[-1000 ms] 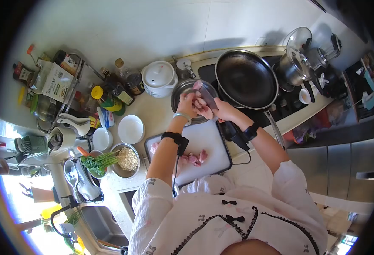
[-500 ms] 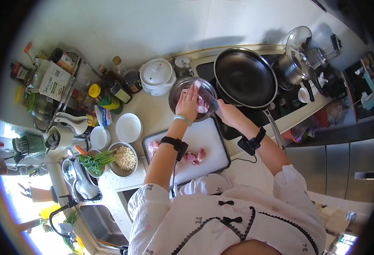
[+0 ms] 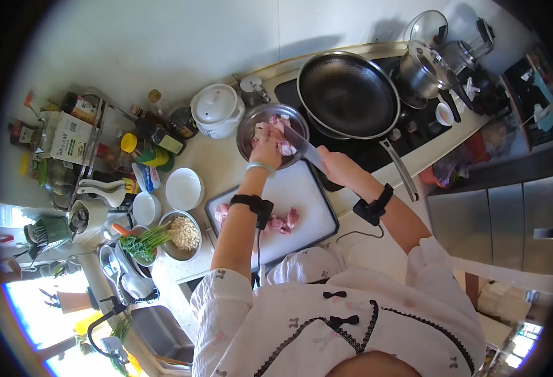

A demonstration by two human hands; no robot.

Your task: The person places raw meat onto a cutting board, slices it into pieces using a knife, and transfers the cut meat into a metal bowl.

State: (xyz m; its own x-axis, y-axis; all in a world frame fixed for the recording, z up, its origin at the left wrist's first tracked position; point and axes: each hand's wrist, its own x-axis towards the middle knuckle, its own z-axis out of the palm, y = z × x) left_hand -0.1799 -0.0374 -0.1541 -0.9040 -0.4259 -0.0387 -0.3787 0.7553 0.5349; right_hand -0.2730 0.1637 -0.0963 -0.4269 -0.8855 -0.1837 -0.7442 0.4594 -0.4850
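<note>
Pieces of raw meat (image 3: 282, 146) lie in a round metal bowl (image 3: 245, 135). My left hand (image 3: 265, 149) is down in the bowl on the meat, with its fingertips partly hidden among the pieces. In my right hand (image 3: 338, 167) is the knife (image 3: 306, 149), its blade slanting over the bowl's right side with the tip at the meat. Below the bowl lies a white cutting board (image 3: 308, 204) with a dark rim. More meat pieces (image 3: 284, 222) rest on it, some near my left forearm.
A large wok (image 3: 348, 94) and a pressure cooker (image 3: 424, 69) stand on the stove. Left of the bowl are a white lidded pot (image 3: 216, 110), white bowls (image 3: 184, 189), bottles (image 3: 163, 137), greens (image 3: 143, 244) and a bowl of pale chopped pieces (image 3: 183, 235). A sink (image 3: 162, 330) is lower left.
Meat that was held together with the blade above the bowl is now down in it. My left hand has lowered into the bowl, and the view has shifted slightly.
</note>
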